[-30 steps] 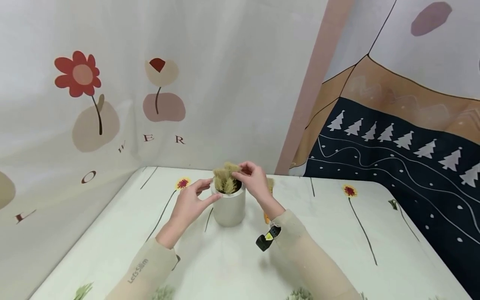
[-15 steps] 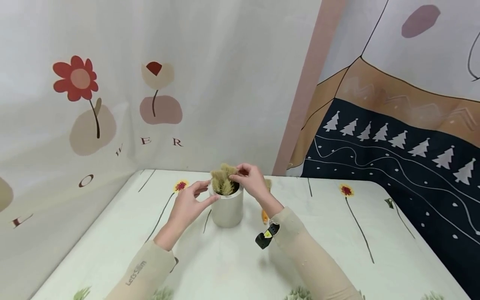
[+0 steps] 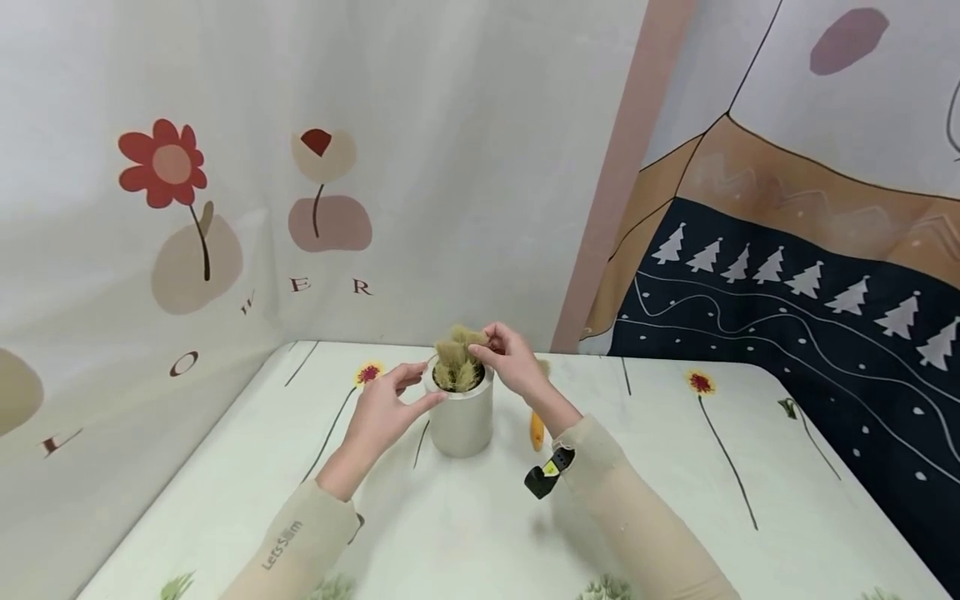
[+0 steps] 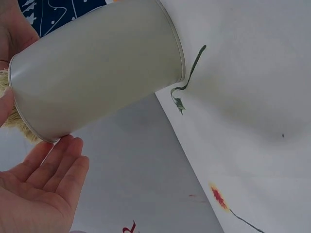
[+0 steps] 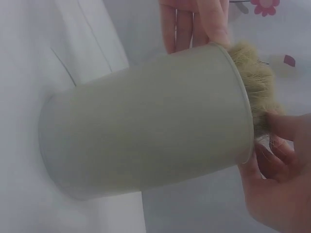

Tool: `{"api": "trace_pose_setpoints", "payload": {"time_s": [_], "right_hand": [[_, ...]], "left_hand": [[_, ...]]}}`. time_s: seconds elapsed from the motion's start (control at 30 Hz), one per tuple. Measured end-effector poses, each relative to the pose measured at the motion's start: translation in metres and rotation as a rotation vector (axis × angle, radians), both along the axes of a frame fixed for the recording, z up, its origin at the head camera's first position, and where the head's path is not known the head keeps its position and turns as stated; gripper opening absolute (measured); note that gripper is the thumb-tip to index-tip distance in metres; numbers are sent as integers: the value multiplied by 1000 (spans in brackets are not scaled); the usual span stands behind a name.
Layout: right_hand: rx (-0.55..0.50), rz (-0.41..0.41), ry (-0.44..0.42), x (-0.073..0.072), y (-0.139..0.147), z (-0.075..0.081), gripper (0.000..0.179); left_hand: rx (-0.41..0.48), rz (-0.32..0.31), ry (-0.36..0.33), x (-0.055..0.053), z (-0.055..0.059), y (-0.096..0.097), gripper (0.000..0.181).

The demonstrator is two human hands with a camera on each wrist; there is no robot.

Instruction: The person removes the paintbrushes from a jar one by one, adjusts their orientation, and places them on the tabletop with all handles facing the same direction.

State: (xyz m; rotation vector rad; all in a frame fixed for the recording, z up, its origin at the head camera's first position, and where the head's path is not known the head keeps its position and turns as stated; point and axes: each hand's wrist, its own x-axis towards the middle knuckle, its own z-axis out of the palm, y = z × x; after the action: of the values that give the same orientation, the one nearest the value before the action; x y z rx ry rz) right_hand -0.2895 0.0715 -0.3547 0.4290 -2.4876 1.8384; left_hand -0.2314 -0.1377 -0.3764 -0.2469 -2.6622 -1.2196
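Currently, pot [image 3: 461, 425]: pale, upright on the white table [image 3: 645, 467], mouth up; clock positions below are read from its middle in the head view.
Tufts [image 3: 454, 358]: several straw-coloured fluffy heads standing inside the pot, tops above the rim; dark interior visible beside them at three o'clock.
Left hand [image 3: 381, 412]: at nine o'clock, fingers nearly straight and spread from the thumb; fingertips touch the rim near ten, thumb near seven. Appears to steady the pot rather than grasp it.
Right hand [image 3: 517, 363]: at two o'clock, thumb and curled fingers pinching the tufts on their right side; how many stems are caught cannot be told.
Orange handle [image 3: 537, 429]: lying on the table at three o'clock, just beside the pot, partly hidden by the right wrist.
Stems in pot: judged done for all tufts in sight; lower ends hidden.
Fingers off tufts and rim: not yet done.
Spacing of tufts: judged unsettled, heads bunched together; well along overall.
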Motion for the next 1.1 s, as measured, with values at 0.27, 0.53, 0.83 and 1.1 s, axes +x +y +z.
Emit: {"api": "trace_pose_setpoints", "payload": {"time_s": [0.27,0.53,0.83,1.1], "right_hand": [[-79,94,0,-1,6,5,13],[-249,73,44,-2,12,19,11],[-212,10,170,6,9,26,26],[-80,-13,203,-2,4,25,34]], "left_hand": [[-9,-2,-7,0,-1,3,60],[-21,-2,-23,2,-5,8,61],[-49,9,-64,12,-7,1,61],[-41,-7,-2,4,-2,-1,63]]}}
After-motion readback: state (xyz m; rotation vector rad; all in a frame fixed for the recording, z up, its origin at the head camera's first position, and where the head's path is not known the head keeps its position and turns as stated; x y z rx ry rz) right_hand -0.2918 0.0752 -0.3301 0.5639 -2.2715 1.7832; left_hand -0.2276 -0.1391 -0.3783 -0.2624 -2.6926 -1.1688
